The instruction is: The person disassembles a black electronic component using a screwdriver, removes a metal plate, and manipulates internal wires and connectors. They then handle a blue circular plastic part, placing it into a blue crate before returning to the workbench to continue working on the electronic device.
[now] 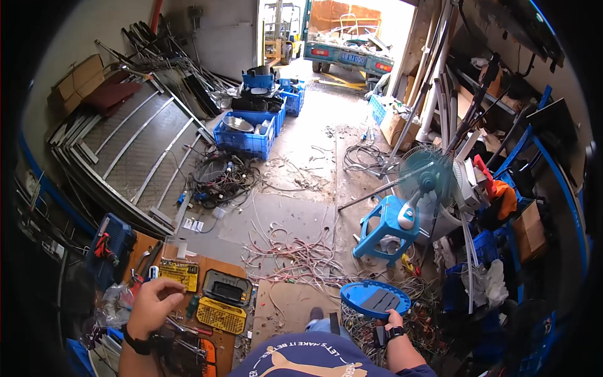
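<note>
My right hand (394, 320) grips the near right rim of a round blue plastic disc (356, 298), with dark grey rectangular pieces (380, 300) on its face. At the left, my left hand (155, 304) hovers over a wooden bench (233, 270), fingers loosely curved, a gap beside the thumb and nothing visible in it. Close to its fingertips sits a yellow bit set (180, 274). An open black case (226, 288) and a yellow bit holder (221, 315) lie to its right. Screwdrivers and other hand tools lie around and partly under this hand.
Tangled wires (295, 254) cover the floor ahead. A blue stool (384, 235) and a fan (427, 179) stand at right. Blue crates (248, 139) and a cable heap (221, 179) are farther off. Metal frames (135, 154) lean left; a truck (348, 53) stands outside the doorway.
</note>
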Demonstrator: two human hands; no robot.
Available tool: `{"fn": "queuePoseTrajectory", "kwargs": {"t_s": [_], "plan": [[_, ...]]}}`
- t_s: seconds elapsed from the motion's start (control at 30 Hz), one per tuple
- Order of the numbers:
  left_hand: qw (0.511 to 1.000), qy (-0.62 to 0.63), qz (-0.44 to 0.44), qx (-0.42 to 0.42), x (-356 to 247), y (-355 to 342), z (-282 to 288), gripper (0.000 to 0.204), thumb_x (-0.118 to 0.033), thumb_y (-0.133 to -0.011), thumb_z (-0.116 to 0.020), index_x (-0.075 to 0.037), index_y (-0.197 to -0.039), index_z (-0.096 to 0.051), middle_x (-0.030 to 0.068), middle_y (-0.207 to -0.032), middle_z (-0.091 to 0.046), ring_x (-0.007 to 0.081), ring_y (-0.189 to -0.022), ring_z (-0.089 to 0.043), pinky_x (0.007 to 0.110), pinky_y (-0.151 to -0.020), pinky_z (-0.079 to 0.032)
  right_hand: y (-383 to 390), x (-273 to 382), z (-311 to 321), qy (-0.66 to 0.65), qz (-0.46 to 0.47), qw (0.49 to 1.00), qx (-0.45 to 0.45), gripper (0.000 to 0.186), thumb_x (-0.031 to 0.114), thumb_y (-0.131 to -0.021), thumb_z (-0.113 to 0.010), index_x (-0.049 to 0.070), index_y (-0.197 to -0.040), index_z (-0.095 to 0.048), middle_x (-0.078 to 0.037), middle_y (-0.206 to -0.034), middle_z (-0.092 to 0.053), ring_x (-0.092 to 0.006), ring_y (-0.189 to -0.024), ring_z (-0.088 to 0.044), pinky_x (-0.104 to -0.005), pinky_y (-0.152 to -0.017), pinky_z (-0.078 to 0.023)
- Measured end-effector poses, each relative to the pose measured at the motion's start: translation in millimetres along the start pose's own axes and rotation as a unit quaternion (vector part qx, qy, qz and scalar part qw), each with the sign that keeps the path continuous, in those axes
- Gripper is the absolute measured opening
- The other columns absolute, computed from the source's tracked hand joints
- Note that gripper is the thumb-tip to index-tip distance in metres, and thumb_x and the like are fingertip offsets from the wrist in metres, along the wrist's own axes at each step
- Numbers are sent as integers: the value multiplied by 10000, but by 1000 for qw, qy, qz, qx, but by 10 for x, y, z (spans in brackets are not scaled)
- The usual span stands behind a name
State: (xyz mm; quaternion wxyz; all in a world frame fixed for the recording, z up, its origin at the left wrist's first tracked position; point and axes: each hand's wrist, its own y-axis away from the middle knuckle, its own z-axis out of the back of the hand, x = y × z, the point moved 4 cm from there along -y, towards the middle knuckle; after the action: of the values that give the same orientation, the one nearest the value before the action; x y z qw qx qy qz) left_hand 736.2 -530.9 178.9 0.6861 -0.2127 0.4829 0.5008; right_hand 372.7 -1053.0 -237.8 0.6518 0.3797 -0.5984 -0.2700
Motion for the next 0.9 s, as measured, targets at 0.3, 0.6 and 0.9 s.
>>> {"fn": "queuePoseTrajectory", "kwargs": {"t_s": [0.3, 0.6, 0.9], "plan": [[981, -132, -52, 133, -578, -1661, -1360, 247, -106, -796, -670, 34, -998, -646, 99, -880, -663, 145, -812, -633, 274, -728, -503, -554, 734, -583, 45, -9, 999, -26, 174, 140, -796, -583, 15, -916, -570, -125, -828, -628, -267, -656, -620, -394, -488, -516], [938, -289, 111, 156, 486, -2785, -2050, 339, -252, -767, -693, 11, -980, -673, 187, -916, -677, 343, -869, -646, 390, -785, -512, -898, 1733, -1323, 55, 33, 997, 31, 137, 65, -770, -593, -2, -890, -591, -107, -792, -630, -255, -647, -634, -385, -510, -544], [899, -336, 180, 217, 1241, -3613, -2430, 413, -322, -751, -682, 12, -995, -684, 220, -980, -670, 352, -944, -639, 391, -848, -501, -921, 2715, -2501, 40, 70, 990, 114, 144, 84, -789, -615, 16, -917, -621, -81, -794, -653, -218, -649, -640, -361, -504, -523]]}}
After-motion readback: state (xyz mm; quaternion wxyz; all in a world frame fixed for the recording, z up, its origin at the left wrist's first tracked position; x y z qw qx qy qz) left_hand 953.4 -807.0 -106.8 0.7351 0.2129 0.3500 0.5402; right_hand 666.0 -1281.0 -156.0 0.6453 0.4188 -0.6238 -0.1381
